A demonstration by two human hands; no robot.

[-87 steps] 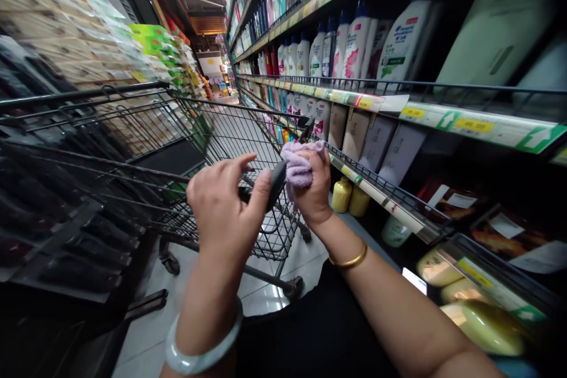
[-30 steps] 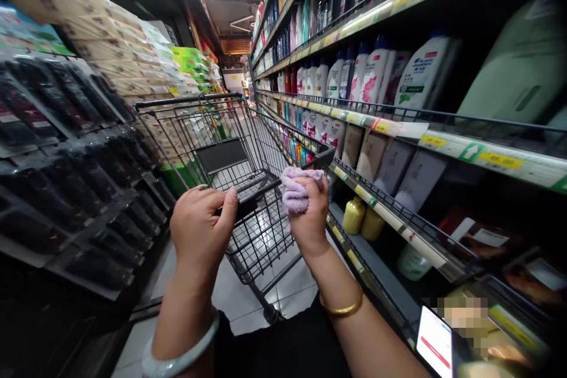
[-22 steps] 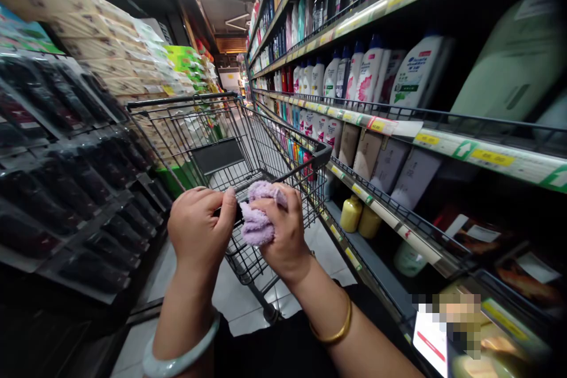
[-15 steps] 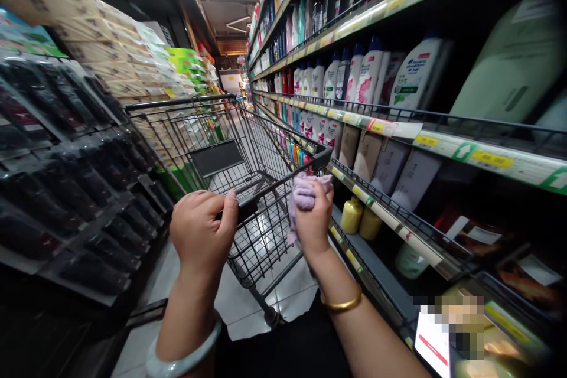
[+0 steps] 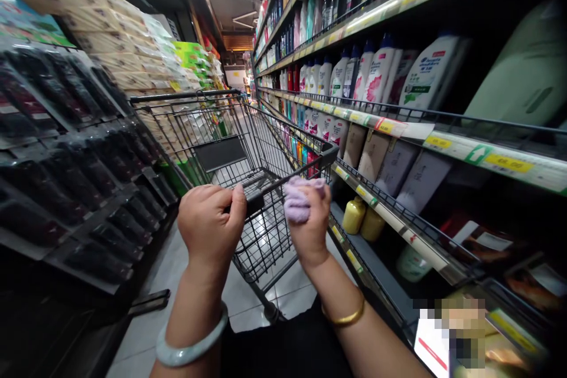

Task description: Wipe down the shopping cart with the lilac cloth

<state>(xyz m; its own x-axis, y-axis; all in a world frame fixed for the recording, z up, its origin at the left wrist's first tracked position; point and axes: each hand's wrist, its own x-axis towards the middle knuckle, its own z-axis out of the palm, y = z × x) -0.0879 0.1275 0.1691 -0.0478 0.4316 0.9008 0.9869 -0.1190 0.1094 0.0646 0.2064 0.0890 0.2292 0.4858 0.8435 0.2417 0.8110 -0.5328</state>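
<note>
A grey wire shopping cart (image 5: 221,156) stands in front of me in the aisle, with its dark handle bar (image 5: 270,190) nearest me. My left hand (image 5: 211,221) is closed around the handle's left part, thumb on top. A crumpled lilac cloth (image 5: 297,201) is bunched in my right hand (image 5: 312,227), whose fingers are wrapped round it. That hand is by the right part of the handle; whether it also grips the bar is hidden by the cloth. A pale bangle (image 5: 192,342) circles my left wrist and a gold one (image 5: 349,314) my right.
Shelves on the right hold shampoo bottles (image 5: 376,77) and boxes (image 5: 398,171) behind wire rails. Yellow bottles (image 5: 354,215) stand on a low shelf. Dark packaged goods (image 5: 80,183) and stacked beige packs (image 5: 106,29) line the left. A lit screen (image 5: 429,339) shows at bottom right.
The lilac cloth is bunched up more, its hanging end no longer showing. My right hand has moved slightly left along the cart's edge. My left hand keeps its hold; the view has shifted a little.
</note>
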